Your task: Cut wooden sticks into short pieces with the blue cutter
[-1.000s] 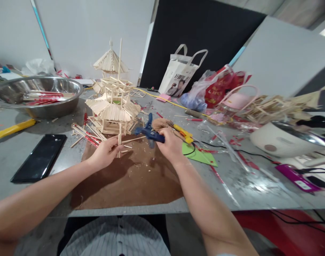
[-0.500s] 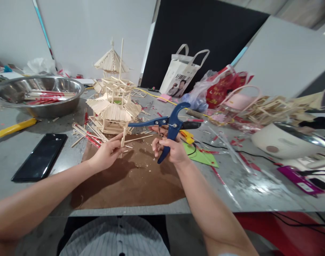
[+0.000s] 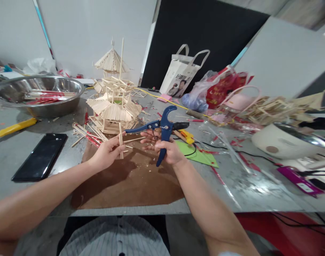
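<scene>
My left hand (image 3: 108, 151) pinches a small bundle of short pale wooden sticks (image 3: 121, 145) upright above a brown mat. In my right hand (image 3: 171, 151) is a blue pipe cutter (image 3: 166, 131), its hooked jaw pointing up. The thumb presses on one handle while the other fingers stretch out behind it. The cutter's other handle reaches left, its tip close to the sticks' upper part; whether they touch I cannot tell. Just behind my hands stands a tiered pavilion model (image 3: 114, 108) built of wooden sticks.
The brown mat (image 3: 130, 190) covers the table's front. On the left are a phone (image 3: 40, 157), a yellow-handled knife (image 3: 17, 127) and a steel basin (image 3: 39, 108) with wrapped chopsticks. To the right lie green paper (image 3: 205, 155), a yellow glue gun (image 3: 187, 136), a white pot (image 3: 293, 140) and a purple power strip (image 3: 298, 180).
The pipe cutter has shifted slightly left and down and tilted a little. My right fingers have stretched out more. The sticks in my left hand have moved slightly left.
</scene>
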### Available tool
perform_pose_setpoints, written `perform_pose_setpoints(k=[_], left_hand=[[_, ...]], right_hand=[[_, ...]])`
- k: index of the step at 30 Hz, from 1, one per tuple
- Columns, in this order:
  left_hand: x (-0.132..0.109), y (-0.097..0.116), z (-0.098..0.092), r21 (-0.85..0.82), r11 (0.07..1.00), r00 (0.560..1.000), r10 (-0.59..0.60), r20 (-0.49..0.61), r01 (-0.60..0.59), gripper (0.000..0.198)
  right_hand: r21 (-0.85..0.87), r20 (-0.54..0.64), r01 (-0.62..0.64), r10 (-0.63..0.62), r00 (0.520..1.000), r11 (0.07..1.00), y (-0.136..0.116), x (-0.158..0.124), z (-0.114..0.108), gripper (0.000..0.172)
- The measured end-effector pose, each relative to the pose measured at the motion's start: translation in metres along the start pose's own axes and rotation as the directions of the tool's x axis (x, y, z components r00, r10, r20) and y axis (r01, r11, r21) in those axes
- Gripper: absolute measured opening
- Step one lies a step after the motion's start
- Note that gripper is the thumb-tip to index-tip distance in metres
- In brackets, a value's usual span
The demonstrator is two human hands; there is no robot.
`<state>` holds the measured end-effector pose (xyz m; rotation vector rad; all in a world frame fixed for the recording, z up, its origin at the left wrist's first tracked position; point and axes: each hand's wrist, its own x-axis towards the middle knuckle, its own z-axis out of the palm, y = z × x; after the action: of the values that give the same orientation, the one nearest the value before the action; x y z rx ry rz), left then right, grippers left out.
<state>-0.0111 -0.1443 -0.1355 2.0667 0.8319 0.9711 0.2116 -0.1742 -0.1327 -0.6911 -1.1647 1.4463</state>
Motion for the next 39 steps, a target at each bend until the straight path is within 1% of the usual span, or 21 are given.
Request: perform_pose_setpoints(k=[3,6,8,11,13,15,17,19,22,25,28,30,34,36,39], left_hand=[[0.001,-0.005,0.002,-0.161,0.977,0.988,-0.15,-0.034,0.142,0.036],[0.004,-0.01,0.0,-0.316,0.904,0.956,-0.291,0.036,0.287,0.047],[0.006,-0.012,-0.001,-0.396,0.845,0.932,-0.352,0.09,0.358,0.049],[0.007,-0.013,-0.001,-0.461,0.776,0.898,-0.42,0.132,0.43,0.049],[0.006,-0.013,0.001,-0.483,0.753,0.89,-0.431,0.153,0.447,0.047],[0.004,-0.013,0.004,-0.501,0.752,0.901,-0.399,0.173,0.429,0.043],[0.002,-0.013,0.006,-0.476,0.791,0.923,-0.339,0.18,0.384,0.035],[0.0,-0.014,0.007,-0.397,0.863,0.949,-0.266,0.17,0.313,0.03],[-0.003,-0.013,0.008,-0.242,0.953,0.977,-0.149,0.153,0.183,0.029],[-0.006,-0.008,0.011,-0.071,0.997,0.977,-0.028,0.212,0.044,0.026],[-0.008,-0.003,0.013,0.054,0.996,0.969,0.061,0.238,-0.076,0.024],[-0.008,-0.004,0.013,0.101,0.991,0.972,0.061,0.228,-0.086,0.023],[-0.007,-0.01,0.012,0.202,0.979,0.968,-0.018,0.251,-0.035,0.023],[-0.007,-0.013,0.013,0.23,0.972,0.965,-0.025,0.26,-0.037,0.023],[-0.007,-0.014,0.014,0.253,0.967,0.965,-0.025,0.262,-0.044,0.023]], right_hand=[[0.043,0.027,-0.017,0.016,0.999,0.999,0.001,0.0,0.002,0.023],[0.051,0.028,-0.045,0.043,0.999,0.998,0.001,0.0,0.008,0.025],[0.055,0.009,-0.058,0.058,0.998,0.997,0.003,0.0,0.011,0.025],[0.065,-0.061,-0.062,0.066,0.996,0.996,0.008,0.002,0.013,0.017],[0.067,-0.139,-0.049,0.058,0.989,0.997,0.012,0.003,0.012,0.013],[0.085,-0.17,-0.027,0.041,0.985,0.996,0.013,0.005,0.011,0.014],[0.107,-0.13,-0.013,0.027,0.991,0.994,0.012,0.006,0.011,0.01],[0.097,-0.082,-0.005,0.013,0.997,0.995,0.01,0.007,0.011,0.014],[0.027,-0.065,0.006,-0.004,0.998,1.0,0.009,0.006,0.015,0.026],[-0.021,-0.046,0.013,-0.014,0.999,1.0,0.011,0.004,0.02,0.036],[-0.082,-0.053,0.041,-0.046,0.998,0.996,0.012,0.0,0.025,0.039],[-0.127,-0.089,0.094,-0.106,0.99,0.987,0.011,-0.001,0.025,0.038],[-0.192,-0.166,0.217,-0.25,0.954,0.957,0.01,-0.001,0.017,0.035],[-0.243,-0.19,0.221,-0.27,0.944,0.945,0.012,0.001,0.013,0.034],[-0.354,-0.184,0.178,-0.255,0.949,0.918,0.018,0.002,0.009,0.033]])
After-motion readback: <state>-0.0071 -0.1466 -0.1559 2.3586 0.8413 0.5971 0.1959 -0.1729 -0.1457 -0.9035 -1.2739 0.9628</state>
